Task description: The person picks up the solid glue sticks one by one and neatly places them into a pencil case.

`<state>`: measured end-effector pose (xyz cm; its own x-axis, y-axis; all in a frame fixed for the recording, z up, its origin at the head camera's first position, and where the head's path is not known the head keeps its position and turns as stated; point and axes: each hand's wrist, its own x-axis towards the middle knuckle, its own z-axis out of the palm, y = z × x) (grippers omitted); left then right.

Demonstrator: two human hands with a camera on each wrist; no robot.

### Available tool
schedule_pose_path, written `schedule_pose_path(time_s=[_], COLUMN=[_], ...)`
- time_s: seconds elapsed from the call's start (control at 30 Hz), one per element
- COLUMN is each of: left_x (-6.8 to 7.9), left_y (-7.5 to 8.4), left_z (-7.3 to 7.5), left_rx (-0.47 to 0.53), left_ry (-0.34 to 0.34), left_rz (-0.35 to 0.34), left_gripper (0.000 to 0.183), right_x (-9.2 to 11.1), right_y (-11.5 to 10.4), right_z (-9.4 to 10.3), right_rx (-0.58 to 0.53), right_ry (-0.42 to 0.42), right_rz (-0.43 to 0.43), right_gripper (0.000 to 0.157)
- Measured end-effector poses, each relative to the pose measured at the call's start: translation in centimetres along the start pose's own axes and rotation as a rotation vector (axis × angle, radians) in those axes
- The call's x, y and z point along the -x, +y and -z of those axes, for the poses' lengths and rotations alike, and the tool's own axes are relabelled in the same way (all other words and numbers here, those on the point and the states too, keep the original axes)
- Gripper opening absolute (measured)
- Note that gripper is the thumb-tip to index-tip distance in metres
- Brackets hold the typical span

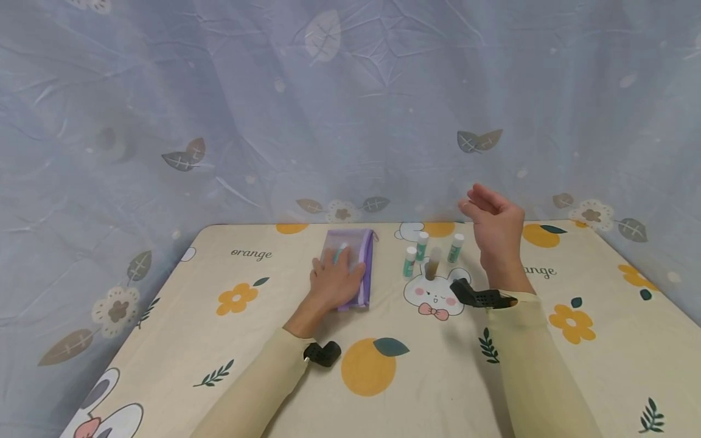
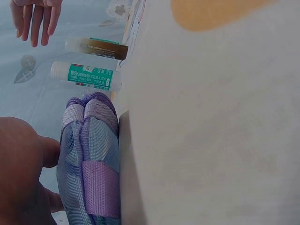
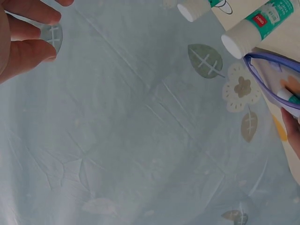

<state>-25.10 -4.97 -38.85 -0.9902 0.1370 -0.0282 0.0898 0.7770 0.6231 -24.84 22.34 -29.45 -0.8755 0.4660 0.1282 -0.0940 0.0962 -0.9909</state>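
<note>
On the cream tablecloth, as the head view had it, a purple mesh pouch lay flat left of the middle, with the left hand resting on it, fingers spread and holding nothing between them. A wrapped stick showed through the mesh beneath those fingers. Just right of the pouch stood a small group of upright sticks: a near glue stick, a back glue stick and a right glue stick, all with white caps and green labels, and among them a brown stick, rather blurred. The right hand was raised beyond and to the right of the group, its fingers loosely bent and empty, touching none of the sticks. A pale blue sheet printed with leaves hung behind. In the left wrist view, the left hand's fingertips touched the pouch, whose purple tab faced the camera; past it came the sticks, and farther off the right hand, fingers extended. In the right wrist view, the right hand's fingers curved a little around bare air before the sheet, while two white-capped sticks, the pouch's purple edge and part of the left hand filled the right side.
</note>
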Motion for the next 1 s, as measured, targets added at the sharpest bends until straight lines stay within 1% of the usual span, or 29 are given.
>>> schedule_pose_path(time_s=[0.37, 0.7, 1.0], left_x=[-0.1, 0.0, 0.1], left_y=[0.0, 0.0, -0.2], left_z=[0.0, 0.1, 0.2], left_rx=[0.024, 0.024, 0.025], left_ry=[0.009, -0.011, -0.014], left_rz=[-0.013, -0.014, -0.011], left_gripper=[0.069, 0.070, 0.071], right_x=[-0.4, -0.8, -1.6], right_y=[0.8, 1.7, 3.5], right_z=[0.0, 0.1, -0.1], right_rx=[0.040, 0.039, 0.126], right_ry=[0.023, 0.032, 0.024], right_rz=[-0.013, -0.052, -0.097], right_gripper=[0.054, 0.054, 0.056])
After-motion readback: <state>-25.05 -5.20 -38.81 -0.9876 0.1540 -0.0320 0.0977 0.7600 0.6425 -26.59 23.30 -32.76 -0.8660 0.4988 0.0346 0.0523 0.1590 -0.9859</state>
